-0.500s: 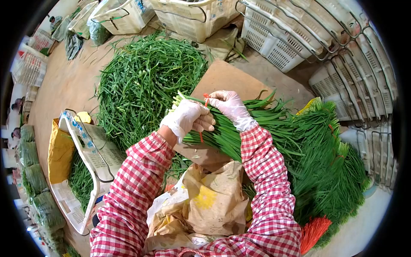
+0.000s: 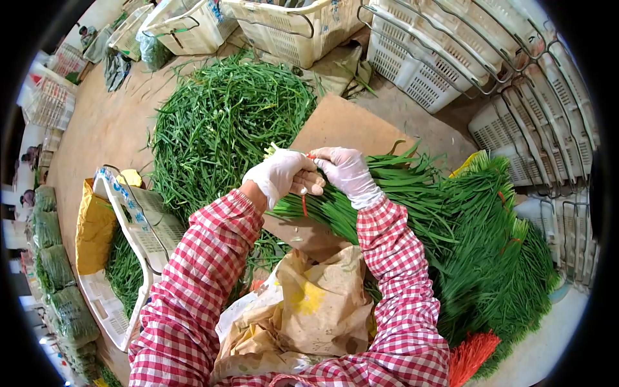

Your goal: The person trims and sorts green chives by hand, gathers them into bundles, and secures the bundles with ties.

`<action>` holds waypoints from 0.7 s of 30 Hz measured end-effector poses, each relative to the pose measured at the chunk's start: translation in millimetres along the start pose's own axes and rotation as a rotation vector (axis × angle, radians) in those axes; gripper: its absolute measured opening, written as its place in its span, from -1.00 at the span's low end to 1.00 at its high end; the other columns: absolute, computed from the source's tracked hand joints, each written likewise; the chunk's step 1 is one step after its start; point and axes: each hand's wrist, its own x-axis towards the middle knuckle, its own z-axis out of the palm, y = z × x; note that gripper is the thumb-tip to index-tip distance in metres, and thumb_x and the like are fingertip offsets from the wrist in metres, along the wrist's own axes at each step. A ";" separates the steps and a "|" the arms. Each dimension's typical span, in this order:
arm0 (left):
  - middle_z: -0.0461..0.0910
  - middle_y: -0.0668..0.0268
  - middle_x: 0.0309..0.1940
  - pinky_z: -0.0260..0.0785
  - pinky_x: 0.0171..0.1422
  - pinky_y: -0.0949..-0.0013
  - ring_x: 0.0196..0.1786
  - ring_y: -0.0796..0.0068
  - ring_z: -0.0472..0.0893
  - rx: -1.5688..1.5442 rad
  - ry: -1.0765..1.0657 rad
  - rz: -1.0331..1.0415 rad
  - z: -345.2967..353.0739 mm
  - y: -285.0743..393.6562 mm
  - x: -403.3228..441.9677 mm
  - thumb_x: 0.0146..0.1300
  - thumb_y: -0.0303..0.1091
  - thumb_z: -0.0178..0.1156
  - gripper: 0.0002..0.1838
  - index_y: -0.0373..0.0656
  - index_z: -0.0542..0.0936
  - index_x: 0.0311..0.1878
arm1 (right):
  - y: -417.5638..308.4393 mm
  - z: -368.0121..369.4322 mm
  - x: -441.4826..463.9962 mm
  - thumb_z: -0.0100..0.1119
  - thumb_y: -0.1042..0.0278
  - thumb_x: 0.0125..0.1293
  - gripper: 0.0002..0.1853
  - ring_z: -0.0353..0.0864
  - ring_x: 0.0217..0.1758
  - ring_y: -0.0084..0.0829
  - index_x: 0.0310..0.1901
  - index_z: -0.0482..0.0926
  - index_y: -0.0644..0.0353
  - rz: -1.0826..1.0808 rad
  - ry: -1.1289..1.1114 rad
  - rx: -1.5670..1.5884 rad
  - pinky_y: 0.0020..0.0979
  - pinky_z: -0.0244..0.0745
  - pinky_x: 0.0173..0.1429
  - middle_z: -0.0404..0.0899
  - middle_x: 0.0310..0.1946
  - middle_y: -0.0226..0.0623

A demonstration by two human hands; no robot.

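A bunch of garlic chives (image 2: pixel 329 209) lies across the board (image 2: pixel 348 122), its pale cut ends pointing left and its green leaves spreading right. My left hand (image 2: pixel 284 175), in a whitish glove, is closed over the bunch near the cut ends, with its fingers curled. My right hand (image 2: pixel 345 173), also gloved, is closed in a pinch on a red tie (image 2: pixel 311 156) just above the bunch. Another piece of the red tie hangs below my left fingers. Where the tie passes beneath my left hand is hidden.
A heap of loose chives (image 2: pixel 225 122) lies behind and left. Tied bunches (image 2: pixel 496 258) are stacked at right, beside red tie strands (image 2: pixel 474 358). A white crate (image 2: pixel 145 226) stands at left; stacked crates (image 2: pixel 412 71) stand behind and right. Brown paper (image 2: pixel 322 303) covers my lap.
My right hand has come slightly lower and closer to my left fingers, drawing the red tie end down with it. The left hand stays on the bunch. The view has shifted slightly.
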 end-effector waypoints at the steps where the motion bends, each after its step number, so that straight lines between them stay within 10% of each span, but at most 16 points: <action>1: 0.66 0.13 -0.41 0.42 -0.59 0.52 -0.44 0.35 0.68 -0.010 -0.001 0.008 -1.7 -2.6 0.7 0.32 -0.38 0.00 -0.80 -0.33 0.54 -0.25 | -1.9 -0.5 -1.5 0.17 0.46 0.16 -0.83 0.65 -0.26 -0.25 -0.20 0.65 0.18 -0.057 0.011 -0.035 -0.41 0.53 -0.15 0.65 -0.30 -0.17; 21: 0.65 0.09 -0.38 0.44 -0.61 0.52 -0.47 0.33 0.68 0.054 0.049 0.093 8.6 -9.1 7.2 0.35 -0.37 -0.01 -0.78 -0.37 0.52 -0.19 | -1.9 -17.7 1.7 0.13 0.43 0.26 -0.80 0.59 -0.27 -0.56 -0.14 0.63 0.30 0.259 -0.191 0.424 -0.47 0.50 -0.11 0.69 -0.30 -0.31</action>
